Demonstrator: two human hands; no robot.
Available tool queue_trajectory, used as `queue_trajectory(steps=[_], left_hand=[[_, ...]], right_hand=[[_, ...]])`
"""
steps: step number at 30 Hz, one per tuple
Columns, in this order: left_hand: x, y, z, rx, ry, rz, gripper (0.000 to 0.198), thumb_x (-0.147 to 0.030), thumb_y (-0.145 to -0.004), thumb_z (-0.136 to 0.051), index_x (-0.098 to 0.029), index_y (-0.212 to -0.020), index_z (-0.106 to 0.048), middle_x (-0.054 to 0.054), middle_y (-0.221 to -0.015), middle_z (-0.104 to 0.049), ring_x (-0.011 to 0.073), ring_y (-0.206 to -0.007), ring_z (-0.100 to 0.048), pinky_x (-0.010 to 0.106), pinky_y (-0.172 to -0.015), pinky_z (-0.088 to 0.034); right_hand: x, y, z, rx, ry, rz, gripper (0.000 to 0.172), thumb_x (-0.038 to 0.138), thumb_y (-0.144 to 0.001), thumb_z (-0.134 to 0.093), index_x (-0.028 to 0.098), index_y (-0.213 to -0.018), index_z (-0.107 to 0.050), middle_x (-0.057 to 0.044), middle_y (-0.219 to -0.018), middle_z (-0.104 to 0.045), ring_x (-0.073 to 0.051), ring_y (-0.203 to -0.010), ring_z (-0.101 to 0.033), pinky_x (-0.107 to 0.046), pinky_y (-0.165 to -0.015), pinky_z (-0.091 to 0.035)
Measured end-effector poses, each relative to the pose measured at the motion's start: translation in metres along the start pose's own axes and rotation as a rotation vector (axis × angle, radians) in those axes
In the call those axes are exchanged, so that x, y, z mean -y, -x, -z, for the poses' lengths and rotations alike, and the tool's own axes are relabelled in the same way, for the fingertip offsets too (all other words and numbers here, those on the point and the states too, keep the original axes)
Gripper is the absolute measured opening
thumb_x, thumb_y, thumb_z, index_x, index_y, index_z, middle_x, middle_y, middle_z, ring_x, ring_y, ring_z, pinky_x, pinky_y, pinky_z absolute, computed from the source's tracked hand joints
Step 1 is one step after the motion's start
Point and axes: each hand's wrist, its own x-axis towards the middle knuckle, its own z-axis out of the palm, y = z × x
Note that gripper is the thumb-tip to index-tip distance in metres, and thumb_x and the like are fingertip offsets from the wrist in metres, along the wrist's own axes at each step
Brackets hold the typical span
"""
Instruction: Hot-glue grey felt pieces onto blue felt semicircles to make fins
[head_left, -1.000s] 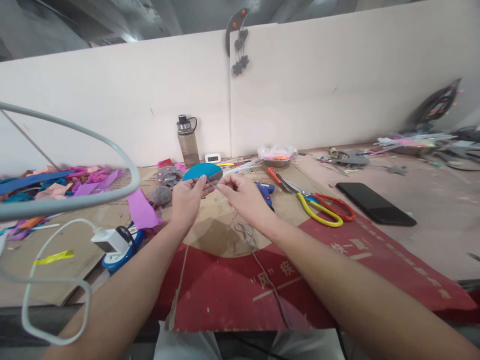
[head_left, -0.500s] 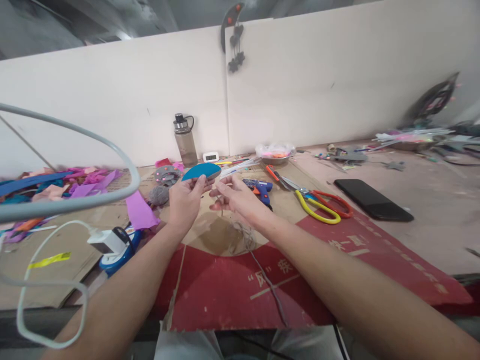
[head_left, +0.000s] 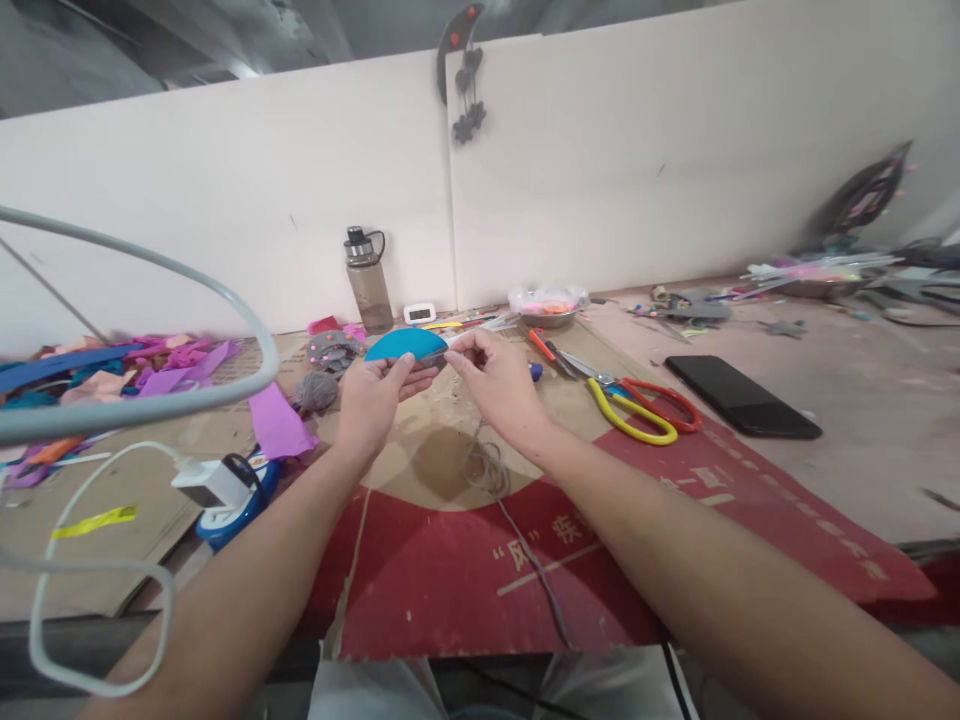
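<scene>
My left hand (head_left: 379, 400) holds a curved piece of blue felt (head_left: 405, 343) with a grey underside, thumb on top and fingers below. At the piece's right tip, my right hand (head_left: 499, 390) is closed in a pinch. Thin grey yarn (head_left: 491, 470) runs up toward that hand from a loose tangle on the cardboard; its end between my fingertips is too small to make out. Behind my right hand a blue glue gun (head_left: 535, 371) is mostly hidden. A ball of grey yarn (head_left: 316, 391) lies left of my left hand.
Scissors (head_left: 634, 410) with red and yellow handles and a black phone (head_left: 742, 396) lie to the right. A bottle (head_left: 368, 285) and a bowl (head_left: 551, 318) stand by the wall. Felt scraps (head_left: 165, 365), a power strip (head_left: 238, 515) and a looping cable (head_left: 262, 360) occupy the left.
My right hand has moved up and right, to the felt piece's right tip, and now covers most of the glue gun. The blue face has tilted more into view.
</scene>
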Motion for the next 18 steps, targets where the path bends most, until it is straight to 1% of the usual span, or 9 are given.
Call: queue_trajectory(steps=[7,13,18], left_hand=[[-0.0019,0.0000,-0.0001,0.025,0.091,0.056,0.021,-0.027,-0.075,-0.066,-0.006,-0.079,-0.063,0.015,-0.078,-0.072,0.0231,-0.080,-0.070,0.031,-0.074,-0.057],[-0.0043,0.0029,-0.0020,0.048,0.110,0.112,0.020,-0.026,-0.076,-0.066,-0.007,-0.079,-0.062,0.014,-0.078,-0.071,0.0219,-0.079,-0.070,0.030,-0.074,-0.056],[-0.0060,0.0046,-0.0032,0.063,0.143,0.119,0.018,-0.024,-0.076,-0.066,-0.007,-0.078,-0.061,0.013,-0.077,-0.071,0.0216,-0.079,-0.070,0.029,-0.074,-0.056]], right_hand=[[-0.0094,-0.0046,0.0040,-0.022,0.041,0.024,0.009,0.024,-0.080,-0.053,0.018,-0.076,-0.057,-0.002,-0.073,-0.057,-0.015,-0.070,-0.049,-0.029,-0.066,-0.037],[-0.0078,-0.0052,0.0047,-0.063,0.062,0.027,0.012,0.026,-0.082,-0.052,0.019,-0.074,-0.056,-0.001,-0.072,-0.056,-0.014,-0.067,-0.048,-0.029,-0.065,-0.037],[-0.0075,-0.0053,0.0054,-0.071,0.045,0.012,0.012,0.026,-0.081,-0.052,0.019,-0.073,-0.056,-0.001,-0.072,-0.057,-0.014,-0.068,-0.049,-0.029,-0.065,-0.038]])
